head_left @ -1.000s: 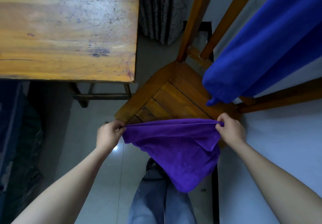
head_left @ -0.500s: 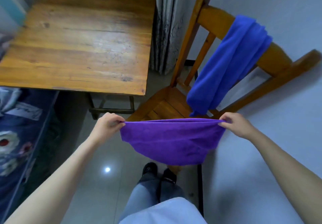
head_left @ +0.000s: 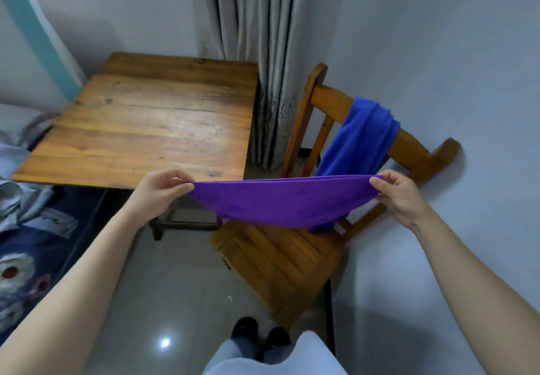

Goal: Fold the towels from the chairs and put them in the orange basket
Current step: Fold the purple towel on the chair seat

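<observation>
Both hands raised since earlier frames; purple microfibre towel (head_left: pixel 280 205) now stretched level above seat of slatted wooden chair (head_left: pixel 280 260). Left hand (head_left: pixel 162 189) pinches one top end, right hand (head_left: pixel 399 196) pinches other, fingers curled on cloth. Royal-blue towel (head_left: pixel 361 138) drapes over chair's backrest. Orange basket not visible. Risk: layered top edges slipping apart under loose pinch, spoiling fold; sagging middle may snag blue towel's hanging end.

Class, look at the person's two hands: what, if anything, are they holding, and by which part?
Both hands hold the purple towel, stretched between them: the left hand pinches its left end, the right hand its right end, along the top edge.
</observation>
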